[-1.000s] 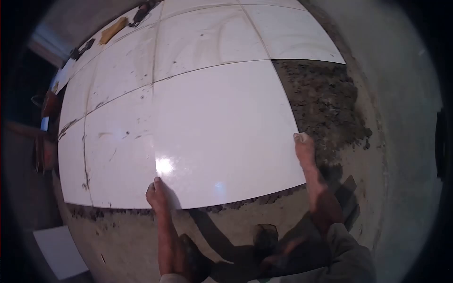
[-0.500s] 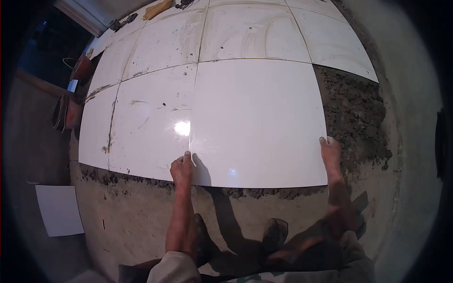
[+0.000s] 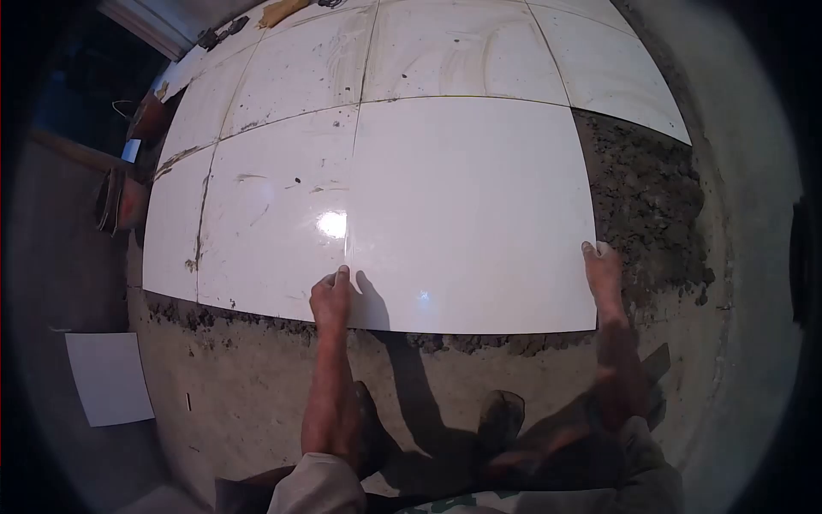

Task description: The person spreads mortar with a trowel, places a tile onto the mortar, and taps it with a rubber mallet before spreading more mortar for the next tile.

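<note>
A large clean white floor tile (image 3: 471, 214) lies in the row closest to me, against the laid tiles behind it and on its left. My left hand (image 3: 330, 295) is closed at its left edge near the front corner, thumb on top, beside the seam with the smudged neighbouring tile (image 3: 270, 214). At the right edge, my right hand (image 3: 603, 264) grips the same tile, thumb over the rim. The fingers beneath the edges are mostly hidden. Dark crumbly mortar (image 3: 646, 188) shows right of the tile and along its front edge.
A smaller white tile piece (image 3: 110, 379) lies at the lower left. Buckets (image 3: 128, 203) stand by the left wall near a doorway. My shoe (image 3: 501, 415) is on the bare concrete floor (image 3: 248, 394). A tan item (image 3: 282, 12) rests on the far tiles.
The view has shifted slightly, so the tiles sit a little higher in the picture. Both hands keep their hold on the tile's edges; the left hand's shadow on it looks a bit wider.
</note>
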The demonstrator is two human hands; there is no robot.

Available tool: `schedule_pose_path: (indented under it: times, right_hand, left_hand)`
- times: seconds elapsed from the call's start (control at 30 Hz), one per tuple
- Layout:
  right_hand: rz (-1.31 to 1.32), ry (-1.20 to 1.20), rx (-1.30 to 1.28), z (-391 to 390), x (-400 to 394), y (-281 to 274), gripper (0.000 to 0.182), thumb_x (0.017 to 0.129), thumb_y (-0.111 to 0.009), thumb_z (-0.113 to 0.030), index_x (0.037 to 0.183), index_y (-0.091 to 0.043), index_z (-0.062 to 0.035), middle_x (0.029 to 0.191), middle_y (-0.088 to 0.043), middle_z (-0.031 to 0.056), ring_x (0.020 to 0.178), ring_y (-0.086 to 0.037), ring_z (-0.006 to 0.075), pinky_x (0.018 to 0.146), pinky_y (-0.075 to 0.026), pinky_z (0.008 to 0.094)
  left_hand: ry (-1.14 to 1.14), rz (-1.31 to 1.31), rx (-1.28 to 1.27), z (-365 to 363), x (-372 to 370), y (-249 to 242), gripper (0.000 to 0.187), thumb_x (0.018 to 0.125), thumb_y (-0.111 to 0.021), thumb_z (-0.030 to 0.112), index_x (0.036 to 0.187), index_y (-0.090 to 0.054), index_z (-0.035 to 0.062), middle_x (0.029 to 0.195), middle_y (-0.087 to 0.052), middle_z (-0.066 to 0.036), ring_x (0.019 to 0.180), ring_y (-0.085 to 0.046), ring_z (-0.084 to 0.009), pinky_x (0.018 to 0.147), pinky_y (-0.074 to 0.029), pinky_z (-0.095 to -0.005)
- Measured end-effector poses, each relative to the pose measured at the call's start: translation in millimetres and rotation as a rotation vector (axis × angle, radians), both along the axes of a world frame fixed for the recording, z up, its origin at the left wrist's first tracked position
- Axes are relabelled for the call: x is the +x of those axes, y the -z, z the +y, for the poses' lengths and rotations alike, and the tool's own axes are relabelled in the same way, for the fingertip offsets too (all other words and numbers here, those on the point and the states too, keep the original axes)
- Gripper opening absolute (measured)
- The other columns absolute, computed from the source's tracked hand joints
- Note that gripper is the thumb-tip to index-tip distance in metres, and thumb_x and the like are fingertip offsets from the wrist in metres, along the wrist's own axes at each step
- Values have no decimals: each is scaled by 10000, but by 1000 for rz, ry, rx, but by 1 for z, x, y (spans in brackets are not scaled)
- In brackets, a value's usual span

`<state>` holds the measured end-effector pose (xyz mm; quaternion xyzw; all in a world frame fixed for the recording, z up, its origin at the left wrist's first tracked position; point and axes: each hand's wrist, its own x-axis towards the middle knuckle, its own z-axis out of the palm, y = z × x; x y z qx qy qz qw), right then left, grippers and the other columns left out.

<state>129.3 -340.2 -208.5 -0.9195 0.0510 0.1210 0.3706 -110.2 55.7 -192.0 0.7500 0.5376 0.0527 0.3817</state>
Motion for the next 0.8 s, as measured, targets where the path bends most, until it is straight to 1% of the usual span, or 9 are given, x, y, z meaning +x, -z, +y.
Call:
schedule_pose_path:
  times: [0.1,0.17,0.23,0.3,0.37,0.47,0.6,0.7,0.8]
  right_hand:
    - [-886,-133,-422,-31,22,-79,368,915,-572,-281,1074,-623,47,1082,-630,235,1029,-600,347,913,-465,401]
    - [-914,152,-12,-12,2,-231,319,941,-486,-143,1207,-598,-8,1273,-576,146,1156,-553,259,1011,-412,358]
    - [-1396,-222,195,-53,12,-285,394,920,-484,-259,1175,-594,21,1223,-586,184,1161,-546,305,998,-420,459]
    - [-1481,-58,331,-21,-7,-300,500,885,-513,-378,1139,-588,47,1181,-584,233,1153,-540,370,998,-419,573]
    - [-1348,-260,150,-47,-2,-262,362,931,-504,-220,1195,-592,11,1234,-592,167,1168,-549,284,993,-416,405]
    - [-839,-132,-161,-13,-21,-190,257,940,-552,-157,1156,-631,-41,1169,-633,117,1124,-575,214,972,-433,327]
    - [-55,-99,-134,-77,-63,-39,328,907,-568,-234,1139,-604,-5,1150,-596,162,1108,-564,287,979,-416,368]
    - [-231,-136,-297,-98,-99,-3,370,914,-571,-274,1176,-594,-14,1140,-600,164,1094,-563,307,936,-438,390]
    - [-458,-204,-387,-133,-94,41,327,925,-545,-246,1170,-599,-35,1148,-598,162,1089,-556,333,936,-434,410]
  left_hand:
    - [196,175,329,33,-8,-54,423,927,-511,380,1171,-647,62,1190,-608,-227,1103,-595,-314,963,-426,-364]
    - [-57,-421,309,43,-5,-171,485,969,-396,340,1236,-588,-16,1213,-626,-163,1126,-589,-251,1005,-403,-359]
    - [-204,-837,561,19,12,-261,405,967,-452,271,1198,-613,-19,1173,-638,-151,1136,-586,-252,1001,-428,-357]
    - [-65,-909,916,27,-1,-289,392,985,-423,255,1185,-617,-21,1162,-640,-154,1126,-593,-244,981,-448,-368]
    - [-75,-818,980,28,-11,-277,379,990,-412,237,1181,-617,-18,1161,-638,-154,1120,-597,-239,965,-461,-367]
    - [63,-436,952,33,-25,-211,320,985,-429,192,1163,-645,38,1192,-625,-134,1067,-617,-235,930,-479,-329]
    - [-465,-349,127,24,-59,-46,477,884,-609,312,1178,-594,-64,1012,-673,-171,942,-638,-257,840,-494,-357]
    - [-633,-321,-130,-7,-97,35,381,889,-623,357,885,-602,-24,776,-619,-83,648,-607,-158,555,-499,-293]
    - [-562,-189,-268,-20,-106,46,382,881,-633,387,844,-580,10,726,-595,-66,566,-582,-135,462,-463,-278]
